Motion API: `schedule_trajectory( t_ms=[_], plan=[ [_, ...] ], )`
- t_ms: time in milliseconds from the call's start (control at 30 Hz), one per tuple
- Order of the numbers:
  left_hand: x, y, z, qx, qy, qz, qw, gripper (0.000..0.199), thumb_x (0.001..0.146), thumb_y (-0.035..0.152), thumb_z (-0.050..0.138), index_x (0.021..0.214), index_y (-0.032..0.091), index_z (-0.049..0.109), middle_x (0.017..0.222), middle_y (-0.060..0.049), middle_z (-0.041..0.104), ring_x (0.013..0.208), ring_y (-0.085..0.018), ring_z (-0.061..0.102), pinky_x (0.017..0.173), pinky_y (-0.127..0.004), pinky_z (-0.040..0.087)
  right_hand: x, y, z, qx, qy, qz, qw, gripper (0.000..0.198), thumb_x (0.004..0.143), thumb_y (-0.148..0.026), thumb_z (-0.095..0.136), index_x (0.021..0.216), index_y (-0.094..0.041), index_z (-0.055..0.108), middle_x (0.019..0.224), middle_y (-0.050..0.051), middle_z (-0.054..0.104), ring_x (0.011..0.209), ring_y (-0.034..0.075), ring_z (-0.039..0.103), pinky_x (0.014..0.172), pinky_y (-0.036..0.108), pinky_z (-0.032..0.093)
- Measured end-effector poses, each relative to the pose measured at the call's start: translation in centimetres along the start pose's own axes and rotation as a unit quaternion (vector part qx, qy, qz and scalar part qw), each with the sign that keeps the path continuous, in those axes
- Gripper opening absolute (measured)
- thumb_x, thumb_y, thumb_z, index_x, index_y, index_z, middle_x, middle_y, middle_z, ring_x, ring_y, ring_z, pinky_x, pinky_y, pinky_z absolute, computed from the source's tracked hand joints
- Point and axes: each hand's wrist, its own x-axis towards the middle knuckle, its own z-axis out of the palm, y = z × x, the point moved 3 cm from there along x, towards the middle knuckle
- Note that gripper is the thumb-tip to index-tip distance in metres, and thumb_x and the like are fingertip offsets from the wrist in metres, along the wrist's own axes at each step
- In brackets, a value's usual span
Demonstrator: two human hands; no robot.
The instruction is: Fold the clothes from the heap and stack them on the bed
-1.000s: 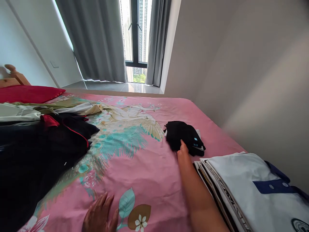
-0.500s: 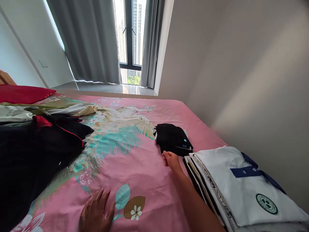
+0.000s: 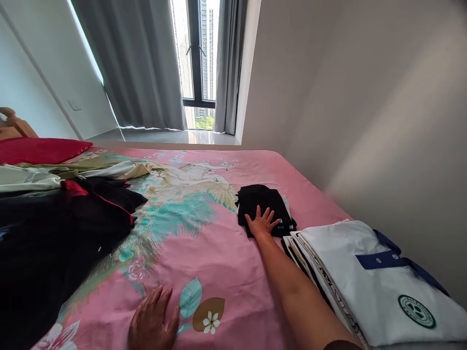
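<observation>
— Where's the right hand (image 3: 263, 222)?
— Centre of the frame, arm stretched out from the lower right, palm down, fingers spread.
— And the left hand (image 3: 152, 323)?
— Bottom edge, left of centre, flat, fingers slightly apart.

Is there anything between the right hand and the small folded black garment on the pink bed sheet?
Nothing visible: the right hand lies flat, fingers spread, directly on the small folded black garment.
</observation>
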Motion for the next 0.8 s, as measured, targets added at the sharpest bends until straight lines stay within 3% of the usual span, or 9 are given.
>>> schedule_trajectory(
  t_ms=[167,300,367,500,600,800],
  plan=[
    [0.0,-0.1,0.2,0.005,0.003,-0.001,1.000,0.048,0.081,0.045,0.043,0.121,0.021,0.055,0.131,-0.007,0.055,0.123,-0.025,0.045,0.104,-0.043,0.032,0.6,-0.5,-1.0,-0.024,-0.032,0.003,0.999,0.085,0.079,-0.076,0.027,0.148,-0.027,0.017,0.152,0.019,0.010,0.138,0.041,-0.002,0.096,0.070,-0.011],
    [-0.1,-0.1,0.2,0.002,0.011,0.004,1.000,0.047,0.081,0.046,0.044,0.120,0.022,0.056,0.131,-0.007,0.055,0.123,-0.024,0.046,0.105,-0.043,0.032,2.3,0.9,-5.1,0.034,0.070,0.015,0.997,0.061,0.092,-0.056,0.020,0.144,-0.024,0.027,0.150,0.016,0.020,0.138,0.036,0.006,0.101,0.066,0.004],
    [-0.1,0.0,0.2,0.000,0.012,-0.003,1.000,0.047,0.081,0.047,0.044,0.120,0.023,0.056,0.131,-0.007,0.055,0.123,-0.025,0.046,0.105,-0.044,0.031,3.4,3.2,-7.1,0.068,0.084,0.083,0.991,0.051,0.095,-0.039,0.022,0.142,-0.021,0.029,0.147,0.016,0.025,0.137,0.032,0.012,0.102,0.063,0.013],
    [-0.2,0.1,0.2,-0.007,0.002,-0.013,1.000,0.047,0.081,0.047,0.044,0.120,0.023,0.056,0.131,-0.006,0.055,0.124,-0.025,0.045,0.105,-0.044,0.030,5.0,7.9,-8.8,0.102,-0.033,0.223,0.969,0.043,0.086,-0.027,0.040,0.124,-0.008,0.048,0.119,0.024,0.053,0.119,0.036,0.042,0.090,0.057,0.036],
    [-0.1,0.2,0.1,-0.014,-0.002,-0.018,1.000,0.047,0.081,0.047,0.044,0.120,0.024,0.055,0.132,-0.006,0.055,0.125,-0.024,0.044,0.106,-0.043,0.030,5.6,9.2,-9.0,0.101,-0.070,0.226,0.966,0.040,0.079,-0.034,0.051,0.111,-0.010,0.057,0.104,0.021,0.060,0.111,0.036,0.050,0.085,0.051,0.042],
    [0.1,0.6,-0.2,-0.018,0.004,-0.021,1.000,0.047,0.081,0.046,0.043,0.119,0.021,0.056,0.130,-0.008,0.055,0.124,-0.024,0.044,0.105,-0.043,0.030,6.1,8.9,-9.4,0.092,-0.071,0.162,0.980,0.043,0.079,-0.031,0.053,0.113,-0.005,0.055,0.100,0.019,0.062,0.099,0.028,0.059,0.079,0.036,0.047]
  ],
)
